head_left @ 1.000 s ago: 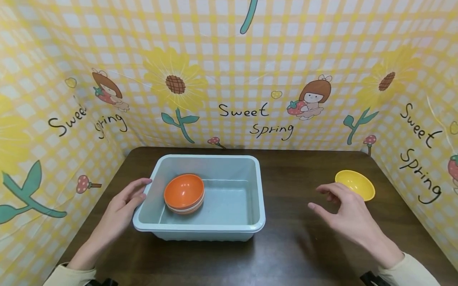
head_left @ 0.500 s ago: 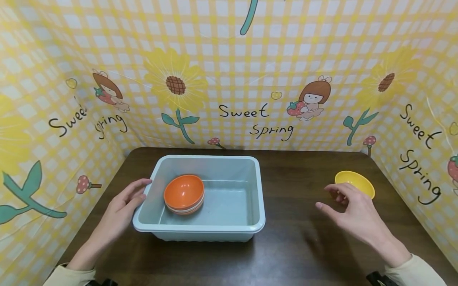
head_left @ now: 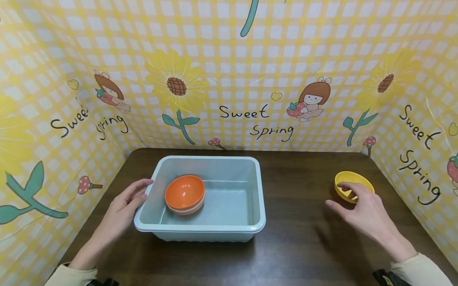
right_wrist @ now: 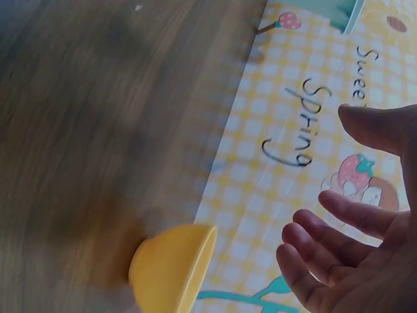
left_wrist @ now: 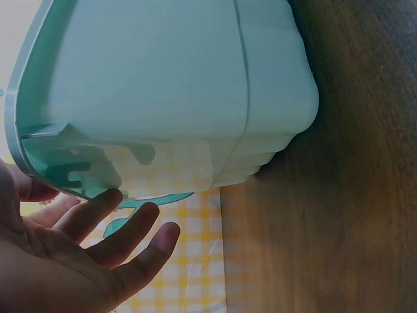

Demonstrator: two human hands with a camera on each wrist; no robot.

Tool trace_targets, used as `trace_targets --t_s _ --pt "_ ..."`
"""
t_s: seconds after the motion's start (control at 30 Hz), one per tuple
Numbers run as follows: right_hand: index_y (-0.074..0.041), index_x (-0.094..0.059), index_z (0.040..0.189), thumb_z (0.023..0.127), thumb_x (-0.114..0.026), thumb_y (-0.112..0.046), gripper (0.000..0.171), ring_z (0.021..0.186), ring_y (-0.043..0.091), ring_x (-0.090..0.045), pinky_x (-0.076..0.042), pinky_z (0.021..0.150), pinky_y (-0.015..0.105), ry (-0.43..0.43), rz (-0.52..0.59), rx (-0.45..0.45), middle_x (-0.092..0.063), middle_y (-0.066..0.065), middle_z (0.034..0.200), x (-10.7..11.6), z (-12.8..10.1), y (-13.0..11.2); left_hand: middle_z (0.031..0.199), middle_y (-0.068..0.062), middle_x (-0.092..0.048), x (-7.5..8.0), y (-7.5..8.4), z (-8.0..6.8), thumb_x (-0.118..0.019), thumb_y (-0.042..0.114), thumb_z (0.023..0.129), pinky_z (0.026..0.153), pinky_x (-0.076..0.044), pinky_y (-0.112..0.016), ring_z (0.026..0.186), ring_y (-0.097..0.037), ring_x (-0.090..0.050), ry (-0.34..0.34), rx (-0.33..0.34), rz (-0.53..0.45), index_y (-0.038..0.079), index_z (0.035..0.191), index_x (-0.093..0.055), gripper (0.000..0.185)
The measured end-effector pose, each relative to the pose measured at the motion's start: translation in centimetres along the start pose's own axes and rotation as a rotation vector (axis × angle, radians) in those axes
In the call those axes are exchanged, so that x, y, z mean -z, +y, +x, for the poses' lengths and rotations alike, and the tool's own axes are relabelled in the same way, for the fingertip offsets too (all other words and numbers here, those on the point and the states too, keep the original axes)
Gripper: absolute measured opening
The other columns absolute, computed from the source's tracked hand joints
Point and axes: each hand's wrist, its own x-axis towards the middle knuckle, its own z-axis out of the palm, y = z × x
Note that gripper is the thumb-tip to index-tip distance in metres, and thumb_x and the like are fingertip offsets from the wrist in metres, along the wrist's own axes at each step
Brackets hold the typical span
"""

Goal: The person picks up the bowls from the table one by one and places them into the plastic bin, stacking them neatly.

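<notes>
A pale blue plastic basin [head_left: 229, 228] stands left of centre on the table. Inside it, toward the left, is a stack of bowls with an orange bowl [head_left: 185, 192] on top and paler rims below. My left hand [head_left: 123, 210] touches the basin's left rim with its fingertips; in the left wrist view the fingers [left_wrist: 130, 238] are spread loosely by the outer wall. On the right sits a yellow bowl [head_left: 361, 180], partly hidden by my right hand [head_left: 370, 214], which is above and in front of it. In the right wrist view, a gap shows between the loosely bent fingers [right_wrist: 332, 238] and the yellow bowl [right_wrist: 171, 270].
The dark wooden table [head_left: 297, 238] ends at the back against a yellow checked cloth [head_left: 236, 71] with flowers and lettering. That cloth also rises at both sides. Bare tabletop lies between the basin and the yellow bowl.
My right hand has moved right, with its fingers now in front of the yellow bowl's inside. My left hand, the basin and the bowls have stayed in place.
</notes>
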Motion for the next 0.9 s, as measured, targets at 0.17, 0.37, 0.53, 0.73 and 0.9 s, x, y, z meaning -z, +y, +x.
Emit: trace_targets --t_s 0.17,0.37,0.53,0.73,0.9 --pt "0.005 -0.066 0.125 0.083 -0.090 -0.040 0.066 0.096 0.043 -0.066 -0.050 0.077 0.057 -0.030 -0.036 -0.043 -0.069 0.027 0.117 0.3 0.4 1.7 0.150 -0.025 -0.054 -0.1 -0.2 0.0 -0.047 0.019 0.114 0.079 -0.053 -0.021 0.117 0.012 -0.055 0.008 -0.019 -0.008 0.008 0.153 -0.049 0.040" --pt "0.007 -0.059 0.133 0.085 -0.088 -0.044 0.076 0.102 0.045 -0.060 -0.045 0.080 0.058 -0.059 -0.061 -0.092 -0.064 0.032 0.121 0.1 0.9 3.7 0.149 -0.027 -0.055 -0.1 -0.4 -0.3 -0.047 0.017 0.114 0.077 -0.054 -0.023 0.113 0.011 -0.057 0.021 -0.022 -0.013 0.006 0.152 -0.050 0.040" --pt "0.011 -0.053 0.139 0.086 -0.087 -0.045 0.084 0.102 0.047 -0.058 -0.045 0.079 0.057 -0.073 -0.072 -0.129 -0.059 0.036 0.126 0.1 1.2 5.1 0.148 -0.027 -0.055 -0.1 -0.4 -0.3 -0.048 0.018 0.114 0.077 -0.054 -0.024 0.114 0.010 -0.057 0.018 -0.020 -0.012 0.007 0.152 -0.050 0.040" --pt "0.015 -0.050 0.139 0.085 -0.086 -0.048 0.091 0.102 0.051 -0.057 -0.044 0.078 0.060 -0.080 -0.083 -0.137 -0.058 0.040 0.127 0.1 1.5 6.7 0.149 -0.026 -0.055 -0.1 -0.2 -0.1 -0.048 0.018 0.114 0.077 -0.053 -0.022 0.116 0.011 -0.056 0.020 -0.029 -0.008 0.008 0.152 -0.050 0.040" --pt "0.016 -0.048 0.141 0.084 -0.086 -0.053 0.097 0.105 0.055 -0.058 -0.045 0.075 0.060 -0.074 -0.111 -0.142 -0.057 0.041 0.127 0.2 2.0 7.9 0.149 -0.026 -0.055 0.0 -0.2 -0.1 -0.048 0.018 0.114 0.078 -0.053 -0.022 0.116 0.010 -0.056 0.019 -0.027 -0.011 0.008 0.152 -0.050 0.039"
